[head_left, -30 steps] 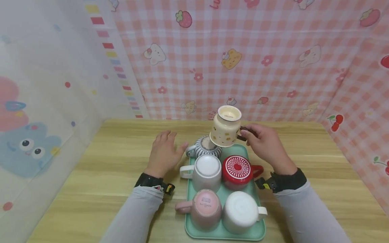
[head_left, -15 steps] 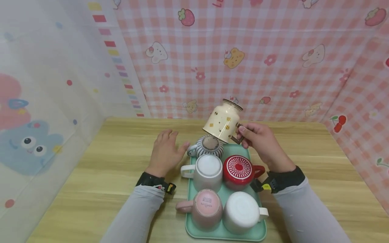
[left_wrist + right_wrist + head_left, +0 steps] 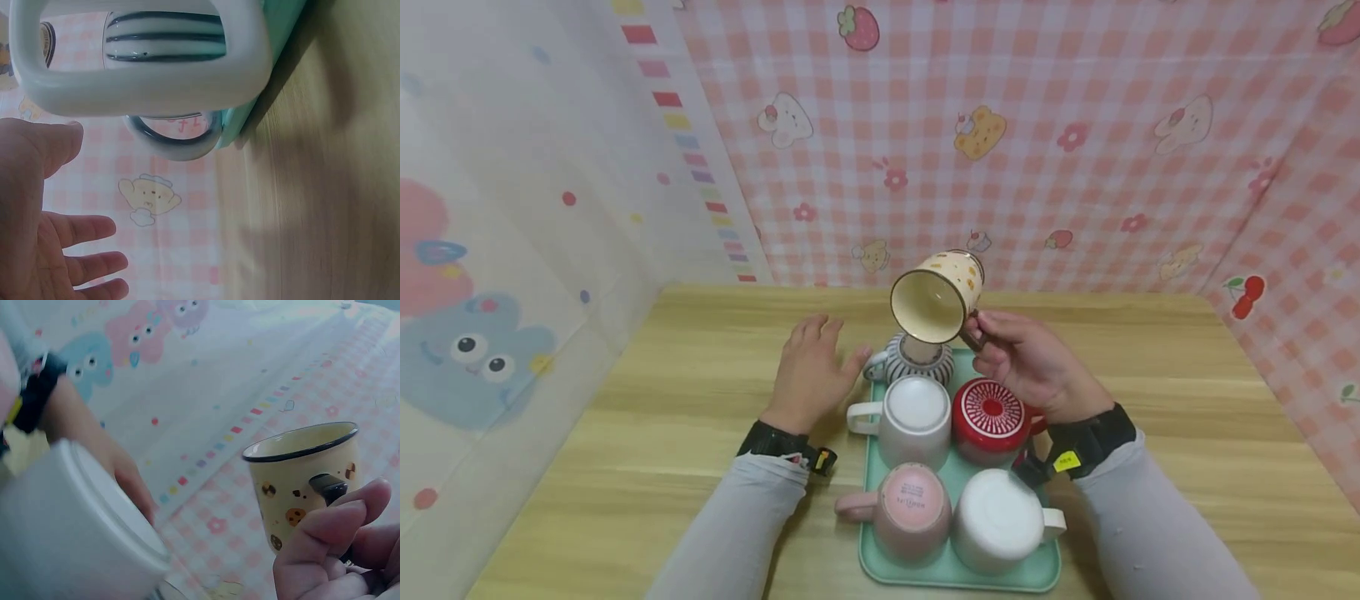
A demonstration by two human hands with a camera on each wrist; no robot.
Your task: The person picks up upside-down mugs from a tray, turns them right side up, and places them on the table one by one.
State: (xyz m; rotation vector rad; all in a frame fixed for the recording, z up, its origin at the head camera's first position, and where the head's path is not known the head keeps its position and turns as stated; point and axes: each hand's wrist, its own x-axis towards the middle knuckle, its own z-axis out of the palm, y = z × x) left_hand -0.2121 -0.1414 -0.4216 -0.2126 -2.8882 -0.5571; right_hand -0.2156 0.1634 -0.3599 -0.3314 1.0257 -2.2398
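Note:
My right hand [image 3: 1033, 362] grips the dark brown handle of a cream mug [image 3: 943, 292] with small brown and yellow prints. The mug is tilted in the air, its dark-rimmed mouth facing toward me and to the left, above the far end of the green tray [image 3: 964, 575]. Its cream inside shows bare. My left hand [image 3: 811, 371] is beside the tray's far left corner, fingers spread and holding nothing. Its thumb is near the handle of a striped cup [image 3: 917, 358]. In the left wrist view a white mug's handle [image 3: 144, 90] fills the top.
Upside down on the tray, besides the striped cup, are a white mug [image 3: 917, 421], a red mug [image 3: 988, 421], a pink mug [image 3: 910, 517] and another white mug [image 3: 996, 521]. Wooden tabletop [image 3: 685, 400] surrounds the tray; a pink checked cloth [image 3: 1022, 192] hangs behind.
The cream mug has gone from upside down to tilted, its mouth turning toward me as my right hand rotates and shifts slightly left. My left hand has hardly moved.

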